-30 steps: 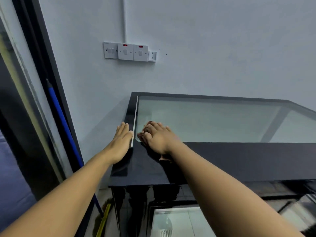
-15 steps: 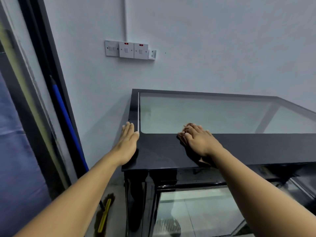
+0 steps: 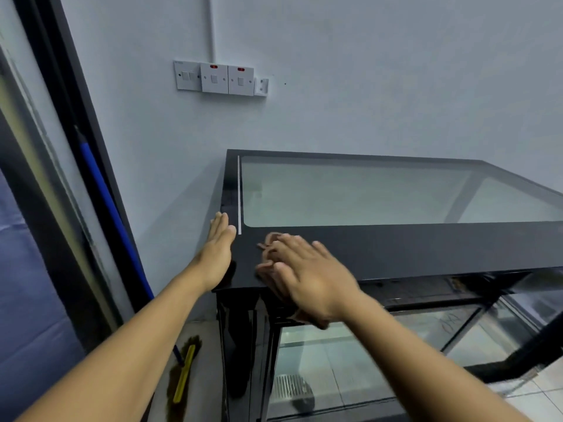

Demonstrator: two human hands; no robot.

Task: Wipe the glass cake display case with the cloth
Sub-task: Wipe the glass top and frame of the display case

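Surface: the glass cake display case point(image 3: 396, 193) has a clear top pane set in a glossy black frame point(image 3: 426, 248); the wide near band mirrors the hands.
Cloth: a crumpled brownish cloth point(image 3: 266, 249) lies on that near band by the case's left front corner.
Right grip: the right hand point(image 3: 307, 275) lies flat on the cloth, fingers spread and nearly straight, pressing it; motion-blurred.
Left grip: the left hand point(image 3: 217, 251), at 9 o'clock of the right, rests flat on the case's left edge, fingers straight and together, holding nothing.
Room: pale wall with switches point(image 3: 227, 79) at 12 o'clock; a blue-handled broom point(image 3: 112, 208) leans at 9 o'clock by a dark door frame point(image 3: 61, 147).
Edges: the back edge runs close along the wall; the left edge stands apart from the broom.
Open room: pane and band run on toward 3 o'clock; tiled floor point(image 3: 542, 388) shows at 5 o'clock.
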